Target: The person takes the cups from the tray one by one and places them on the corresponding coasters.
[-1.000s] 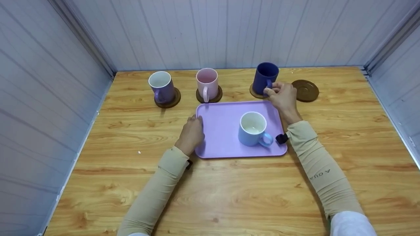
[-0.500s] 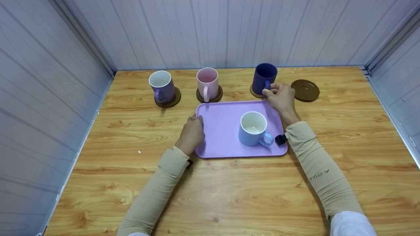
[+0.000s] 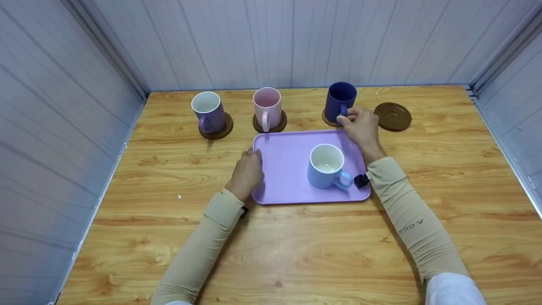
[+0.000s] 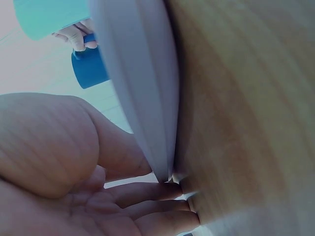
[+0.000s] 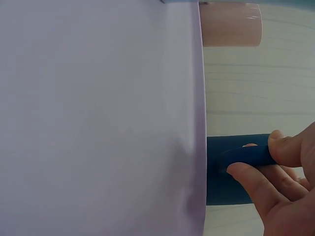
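Observation:
My right hand (image 3: 362, 129) pinches the handle of a navy blue mug (image 3: 335, 101), which stands upright over a brown coaster (image 3: 326, 120) at the back. Thumb and fingers meet on that handle (image 5: 253, 156) in the right wrist view. With my left hand (image 3: 247, 173) I hold the left edge of a lilac tray (image 3: 281, 154). The left wrist view has the thumb (image 4: 125, 152) on one side of the tray's rim (image 4: 152, 123) and the fingers on the other. On the tray's right half stands a light blue mug (image 3: 319, 176), white inside, its handle toward the lower right.
Along the back of the wooden table (image 3: 271, 254), a purple mug (image 3: 211, 118) and a pink mug (image 3: 273, 112) stand on coasters. Another brown coaster (image 3: 394, 117) lies bare to the right of the navy mug. Panelled walls (image 3: 271, 42) enclose the back and sides.
My right hand has shifted the navy mug slightly left over its coaster. The left hand, the tray and the light blue mug have stayed in place.

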Tool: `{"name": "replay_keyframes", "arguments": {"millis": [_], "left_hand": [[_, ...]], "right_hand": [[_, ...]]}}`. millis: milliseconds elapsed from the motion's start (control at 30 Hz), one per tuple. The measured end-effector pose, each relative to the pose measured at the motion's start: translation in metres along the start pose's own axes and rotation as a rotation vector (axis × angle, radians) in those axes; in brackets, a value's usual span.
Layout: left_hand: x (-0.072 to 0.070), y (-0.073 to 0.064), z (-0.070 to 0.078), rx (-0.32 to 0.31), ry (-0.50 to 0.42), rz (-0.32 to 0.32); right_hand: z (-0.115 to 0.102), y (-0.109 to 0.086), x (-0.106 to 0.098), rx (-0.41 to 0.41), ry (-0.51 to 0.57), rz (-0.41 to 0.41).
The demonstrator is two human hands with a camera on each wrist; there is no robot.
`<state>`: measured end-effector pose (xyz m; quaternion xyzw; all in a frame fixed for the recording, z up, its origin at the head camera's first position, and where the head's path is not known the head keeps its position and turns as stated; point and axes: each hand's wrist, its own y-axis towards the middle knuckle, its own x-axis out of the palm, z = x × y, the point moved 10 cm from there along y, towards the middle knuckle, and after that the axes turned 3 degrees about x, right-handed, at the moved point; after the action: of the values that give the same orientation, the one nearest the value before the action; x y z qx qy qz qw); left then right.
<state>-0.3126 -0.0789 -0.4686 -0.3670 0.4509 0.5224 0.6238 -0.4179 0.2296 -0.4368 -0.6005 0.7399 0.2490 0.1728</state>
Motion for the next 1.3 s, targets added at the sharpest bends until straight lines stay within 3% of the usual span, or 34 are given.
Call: {"name": "replay_keyframes", "arguments": {"millis": [800, 1133, 1300], "left_hand": [[0.0043, 0.0016, -0.0048, -0.044, -0.015, -0.053], [0.0006, -0.0005, -0.0007, 0.004, 0.007, -0.009], [0.0008, -0.0006, -0.0016, -0.017, -0.015, -0.009]], "right_hand": [[0.0, -0.0002, -0.0011, 0.01, -0.022, 0.008], [-0.003, -0.0026, -0.0027, -0.003, -0.074, 0.022], [-0.0045, -0.0045, -0.0055, 0.017, -0.096, -0.02]]}}
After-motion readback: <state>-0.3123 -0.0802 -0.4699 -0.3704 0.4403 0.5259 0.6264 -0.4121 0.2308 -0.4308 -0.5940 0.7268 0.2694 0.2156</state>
